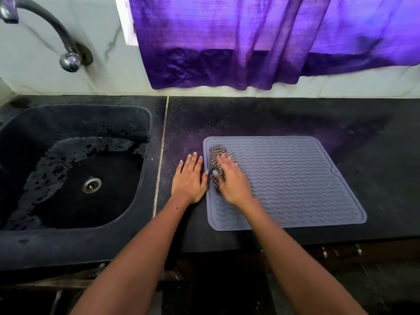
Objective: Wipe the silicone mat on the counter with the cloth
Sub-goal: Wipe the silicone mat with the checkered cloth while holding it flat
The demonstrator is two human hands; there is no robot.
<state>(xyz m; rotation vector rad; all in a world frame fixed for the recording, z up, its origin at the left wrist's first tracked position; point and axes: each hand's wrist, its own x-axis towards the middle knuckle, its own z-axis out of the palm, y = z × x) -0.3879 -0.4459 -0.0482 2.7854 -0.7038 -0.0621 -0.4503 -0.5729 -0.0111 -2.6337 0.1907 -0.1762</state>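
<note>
Near the mat's (pixel 295 178) left edge, right hand (pixel 231 180) presses cloth (pixel 219 155).

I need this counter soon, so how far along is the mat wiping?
Wiping is under way: the right hand presses the striped cloth onto the silicone mat near its left edge, blurred with motion. The left hand lies flat on the counter beside the mat. How much is already wiped cannot be told; most of the mat lies right of the cloth.

Your mat (pixel 295 178): grey silicone, wavy ribs, flat on the dark counter (pixel 272 117), slightly skewed. Striped cloth (pixel 219 155) bunched on its left part, blurred.
</note>
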